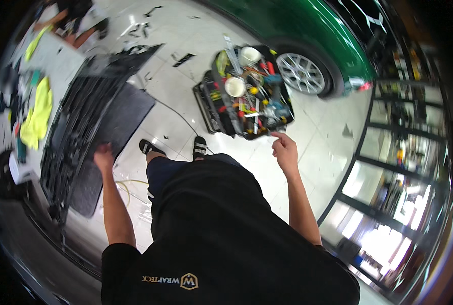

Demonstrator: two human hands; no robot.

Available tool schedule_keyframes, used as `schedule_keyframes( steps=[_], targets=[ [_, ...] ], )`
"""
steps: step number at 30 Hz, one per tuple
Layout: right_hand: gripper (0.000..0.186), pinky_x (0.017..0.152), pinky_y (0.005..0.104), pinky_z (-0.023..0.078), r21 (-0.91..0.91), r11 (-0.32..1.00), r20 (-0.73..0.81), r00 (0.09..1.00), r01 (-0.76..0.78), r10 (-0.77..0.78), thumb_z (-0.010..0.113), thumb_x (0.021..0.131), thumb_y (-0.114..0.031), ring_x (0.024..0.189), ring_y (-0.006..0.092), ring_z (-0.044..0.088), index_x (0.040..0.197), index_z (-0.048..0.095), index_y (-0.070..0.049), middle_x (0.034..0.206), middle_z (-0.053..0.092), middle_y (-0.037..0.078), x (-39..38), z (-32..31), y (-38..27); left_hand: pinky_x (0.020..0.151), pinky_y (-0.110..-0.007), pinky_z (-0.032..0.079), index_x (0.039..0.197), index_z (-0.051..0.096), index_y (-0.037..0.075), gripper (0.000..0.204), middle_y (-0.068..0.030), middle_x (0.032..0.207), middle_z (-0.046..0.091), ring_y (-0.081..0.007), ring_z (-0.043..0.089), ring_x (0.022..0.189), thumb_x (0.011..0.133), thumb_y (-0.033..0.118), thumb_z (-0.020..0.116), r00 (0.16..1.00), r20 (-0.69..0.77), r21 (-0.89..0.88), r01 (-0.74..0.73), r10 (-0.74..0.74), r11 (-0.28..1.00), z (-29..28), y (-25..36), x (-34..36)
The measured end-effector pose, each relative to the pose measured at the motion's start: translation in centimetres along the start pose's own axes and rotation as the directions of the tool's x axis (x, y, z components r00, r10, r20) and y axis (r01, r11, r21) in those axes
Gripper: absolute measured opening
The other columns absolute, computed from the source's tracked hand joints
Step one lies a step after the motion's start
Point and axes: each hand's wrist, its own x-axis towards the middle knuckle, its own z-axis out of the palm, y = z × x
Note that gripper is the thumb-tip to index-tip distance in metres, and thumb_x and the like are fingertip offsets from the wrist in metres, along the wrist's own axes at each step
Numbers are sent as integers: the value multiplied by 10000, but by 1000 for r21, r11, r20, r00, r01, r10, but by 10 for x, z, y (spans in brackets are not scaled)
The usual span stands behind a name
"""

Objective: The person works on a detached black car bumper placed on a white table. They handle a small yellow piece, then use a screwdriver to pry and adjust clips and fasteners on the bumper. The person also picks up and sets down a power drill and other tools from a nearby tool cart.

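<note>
My right hand (285,148) is by the near right corner of a black tool bin (230,127). Its index finger points toward the bin and the other fingers curl; nothing shows in it. Hand tools, blue power tools (276,110) and two white tubs, one of them a near tub (235,87), crowd the bin. My left hand (104,156), smeared by motion, hangs over a dark flat panel (127,109) beside a black slatted grille (81,109). Its fingers are too blurred to read, and I see nothing held.
A green car (267,23) with a silver wheel (301,73) stands at far right. Black scraps (184,60) and a cable (178,114) lie on the white tiles. Yellow cloths (37,114) rest on the left table. Another person (71,23) crouches at far left.
</note>
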Motion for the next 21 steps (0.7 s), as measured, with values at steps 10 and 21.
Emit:
schedule_keyframes(
  steps=[10,21],
  targets=[
    [288,822,455,576,-224,973,-211,977,-60,12,637,883,-182,879,396,739,1083,753,-10,904,747,239,88,14,62,690,-502,564,876,771,13,272,-233,828,750,-431,744,778,903,284,765,994,12,308,-104,105,946,-1,17,23],
    [247,888,523,579,-454,890,25,997,-50,69,610,908,-223,961,438,724,999,773,-60,989,757,235,136,78,66,775,-567,594,847,707,-26,308,-280,933,722,-479,732,878,986,219,580,951,119,658,-292,287,694,12,50,2]
  ],
)
